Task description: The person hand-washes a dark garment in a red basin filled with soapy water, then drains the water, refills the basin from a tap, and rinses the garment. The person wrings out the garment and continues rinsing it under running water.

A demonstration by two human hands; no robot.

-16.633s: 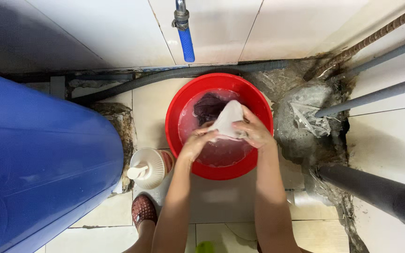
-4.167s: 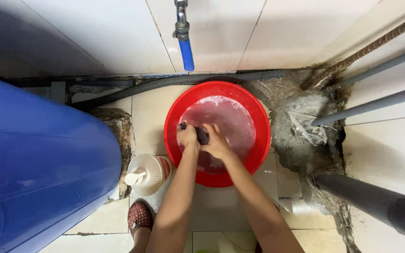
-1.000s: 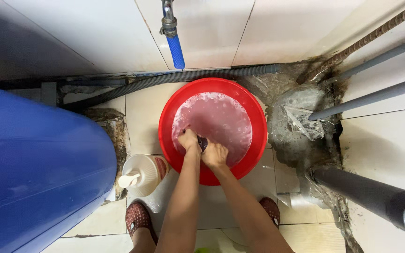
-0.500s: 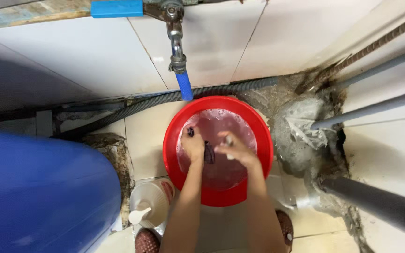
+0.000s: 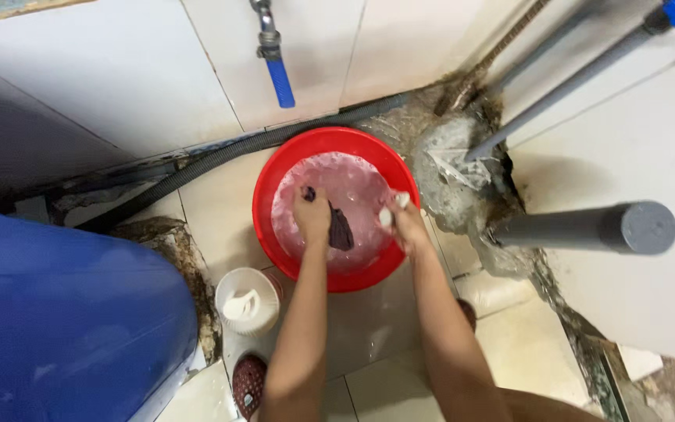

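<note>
Now our hands have separated: left hand [image 5: 312, 216] fingers pinch the dark cloth [image 5: 341, 229]; right hand [image 5: 402, 224] fingers grip a white cloth [image 5: 394, 208] over the red basin [image 5: 275, 168].

**Red basin, two hands at wash**

Red basin [image 5: 275, 234] on tiled floor, holding sudsy pinkish water. Inside it: left hand [image 5: 312, 215] gripping a dark cloth [image 5: 341, 230]; right hand [image 5: 401, 223] pinching a small white piece [image 5: 392, 209]. Above the basin, blue-handled tap [image 5: 275, 59]. Left of it, blue barrel [image 5: 64, 328]; white scoop [image 5: 247, 301] just beside.
</note>
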